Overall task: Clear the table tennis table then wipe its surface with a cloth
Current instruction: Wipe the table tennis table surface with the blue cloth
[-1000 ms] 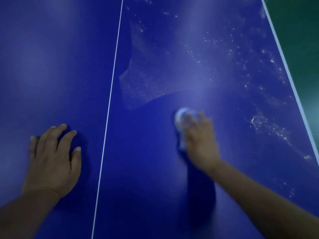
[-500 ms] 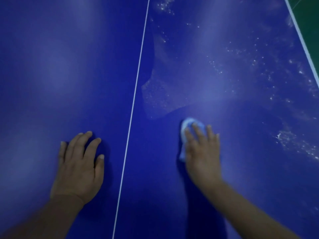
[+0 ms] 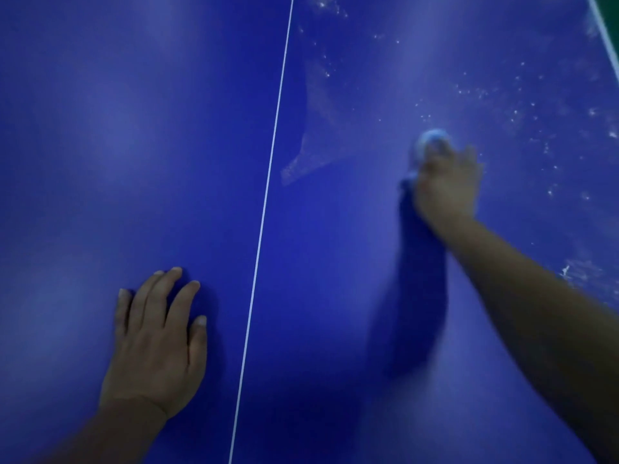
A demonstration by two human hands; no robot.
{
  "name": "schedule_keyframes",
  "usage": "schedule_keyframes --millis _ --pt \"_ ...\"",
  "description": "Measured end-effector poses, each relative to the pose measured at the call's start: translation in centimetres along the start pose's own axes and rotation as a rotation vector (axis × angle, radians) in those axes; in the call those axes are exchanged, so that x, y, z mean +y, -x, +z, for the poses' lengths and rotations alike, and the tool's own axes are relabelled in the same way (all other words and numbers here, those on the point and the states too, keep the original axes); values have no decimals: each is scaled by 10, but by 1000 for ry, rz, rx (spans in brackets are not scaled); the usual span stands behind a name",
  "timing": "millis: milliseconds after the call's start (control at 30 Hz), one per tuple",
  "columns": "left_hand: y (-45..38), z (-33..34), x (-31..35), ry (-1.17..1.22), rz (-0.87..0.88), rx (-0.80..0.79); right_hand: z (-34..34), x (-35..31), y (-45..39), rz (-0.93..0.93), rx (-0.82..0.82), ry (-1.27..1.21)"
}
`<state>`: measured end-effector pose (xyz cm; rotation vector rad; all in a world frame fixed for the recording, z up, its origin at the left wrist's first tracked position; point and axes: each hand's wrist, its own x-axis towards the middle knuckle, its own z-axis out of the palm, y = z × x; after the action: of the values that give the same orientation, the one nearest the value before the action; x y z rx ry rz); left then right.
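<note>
Blue table tennis table filled the frame; the cloth sat upper right, bunched under the right hand, fingers blurred so I can't tell the grip. Left hand, flat and holding nothing at lower left, probably braced the reach. Since half a second earlier the cloth had pushed right into the white specks.

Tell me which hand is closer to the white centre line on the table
Left. The left hand rests flat just left of the white centre line, while the right hand presses the cloth well off to its right.
</note>
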<state>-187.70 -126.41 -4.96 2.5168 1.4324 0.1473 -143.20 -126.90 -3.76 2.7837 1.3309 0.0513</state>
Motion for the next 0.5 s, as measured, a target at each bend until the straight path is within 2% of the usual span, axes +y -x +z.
schedule_keyframes --millis 67,100,133,200,300,367,433,500 --pt "0 0 -1 -3 -4 -10 -6 42 -13 332 17 -122" --pt "1 0 -1 -2 -5 -15 -9 40 -11 423 29 -154" --pt "0 0 -2 1 -4 -16 -10 26 -5 413 45 -141" --pt "0 0 -1 -3 4 -7 -8 -22 16 128 86 -92" --pt "-1 4 -3 -11 22 15 6 -70 57 -360 56 -113" --pt "-1 7 -6 -12 32 38 -1 -52 41 -446 43 -107" --pt "-1 9 -8 -16 40 60 -6 -4 1 -297 81 45" --pt "-1 10 -8 -13 45 64 -8 51 -30 64 83 39"
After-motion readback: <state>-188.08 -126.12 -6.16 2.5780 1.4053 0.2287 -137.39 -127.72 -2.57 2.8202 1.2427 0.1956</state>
